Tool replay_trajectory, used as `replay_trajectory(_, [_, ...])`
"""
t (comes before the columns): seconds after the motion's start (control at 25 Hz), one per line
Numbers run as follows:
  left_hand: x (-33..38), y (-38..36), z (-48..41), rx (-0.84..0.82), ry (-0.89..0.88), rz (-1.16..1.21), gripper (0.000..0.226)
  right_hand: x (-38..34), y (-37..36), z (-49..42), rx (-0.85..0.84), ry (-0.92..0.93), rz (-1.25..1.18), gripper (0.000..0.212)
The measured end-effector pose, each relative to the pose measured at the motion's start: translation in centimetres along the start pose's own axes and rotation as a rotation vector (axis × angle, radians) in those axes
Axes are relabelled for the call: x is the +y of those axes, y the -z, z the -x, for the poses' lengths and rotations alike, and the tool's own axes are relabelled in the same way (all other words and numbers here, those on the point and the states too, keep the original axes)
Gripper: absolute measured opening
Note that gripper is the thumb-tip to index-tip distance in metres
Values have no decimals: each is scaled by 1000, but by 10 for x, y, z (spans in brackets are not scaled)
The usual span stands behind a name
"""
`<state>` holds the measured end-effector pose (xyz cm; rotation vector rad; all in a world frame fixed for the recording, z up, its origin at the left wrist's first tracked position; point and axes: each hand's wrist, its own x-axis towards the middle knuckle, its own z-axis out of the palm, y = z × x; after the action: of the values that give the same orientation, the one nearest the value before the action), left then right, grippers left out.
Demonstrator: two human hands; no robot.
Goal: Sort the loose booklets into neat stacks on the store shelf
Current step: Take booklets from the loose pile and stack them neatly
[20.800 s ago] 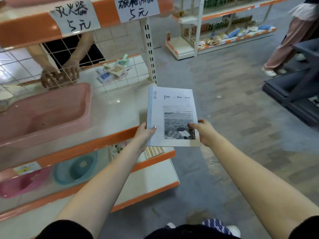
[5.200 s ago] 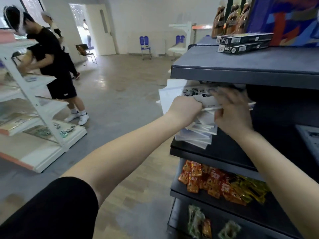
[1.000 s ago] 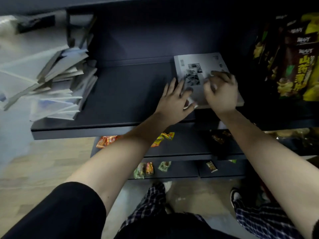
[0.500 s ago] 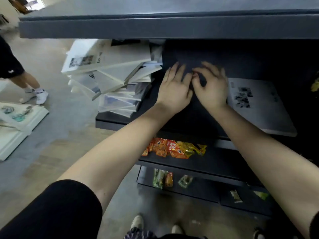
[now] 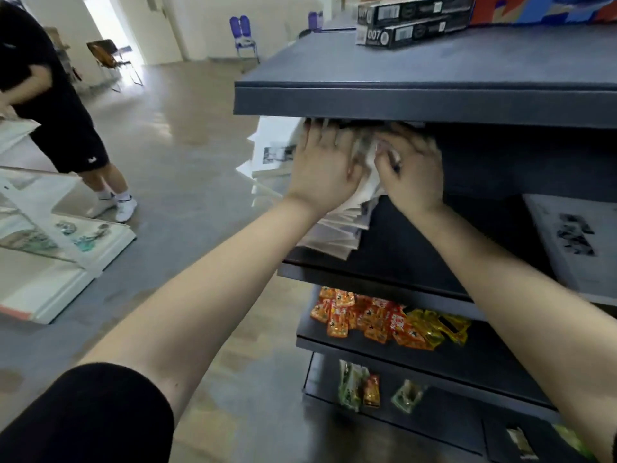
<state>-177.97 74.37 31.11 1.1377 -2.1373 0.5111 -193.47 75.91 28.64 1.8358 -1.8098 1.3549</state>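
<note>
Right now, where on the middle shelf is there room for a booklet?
The middle shelf is bare between the loose booklet pile at its left end and the flat booklet on the right. Crowded at the pile: left hand and right hand are on it, under the top shelf.

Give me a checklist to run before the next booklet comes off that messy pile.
1. Left hand on the loose pile: ok, it lies flat on the top booklet.
2. Right hand has a booklet gripped: cannot tell, it is blurred.
3. Pile steady: not ok, the booklets are splayed and overhang the left end of the shelf.
4. Landing spot free: ok, bare shelf lies between the pile and the flat booklet on the right.
5. Headroom: cannot tell, the upper shelf hides the fingertips.
</note>
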Motion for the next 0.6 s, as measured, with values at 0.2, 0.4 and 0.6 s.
replay_trajectory(0.2, [-91,11,7,-13,-33,-85,51,-45,-37,-11,-51,105,81,54])
replay_trajectory(0.4, [-141,0,18,-506,-11,-64,70,-67,-47,-18,-367,82,353,66])
replay_trajectory(0.6, [-140,-18,21,-482,-80,7,59,-79,-43,-10,-534,2,453,68])
